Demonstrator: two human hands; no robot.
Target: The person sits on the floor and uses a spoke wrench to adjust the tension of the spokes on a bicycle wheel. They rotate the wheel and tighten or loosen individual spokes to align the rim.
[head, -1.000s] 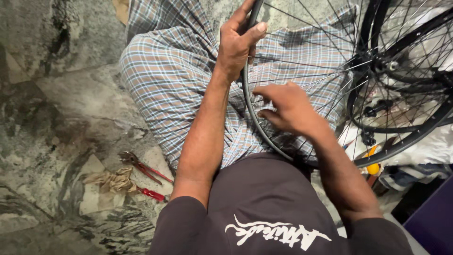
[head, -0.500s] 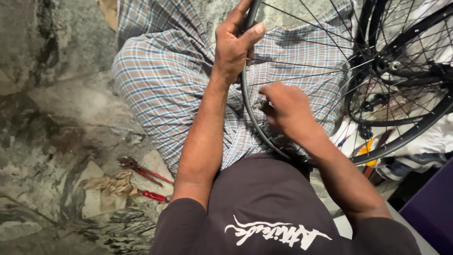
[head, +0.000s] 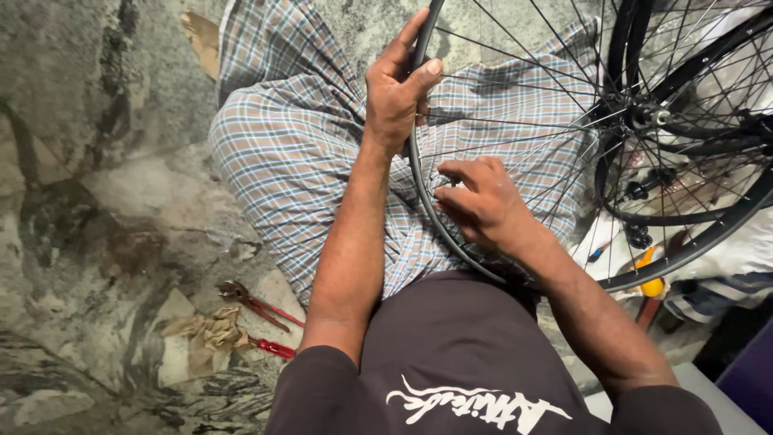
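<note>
Both hands on wheel rim [head: 427,201] — right hand [head: 483,201] fingertips hidden

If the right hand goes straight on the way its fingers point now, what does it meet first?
The right hand points left toward the wheel rim, and its fingertips are already at it. The rim comes first, probably; beyond lies the checked cloth. Depth is unclear.

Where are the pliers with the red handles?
In the head view, the pliers lie on the stone floor at the lower left, beside a crumpled brown scrap, just left of the person's left arm and checked cloth.
</note>
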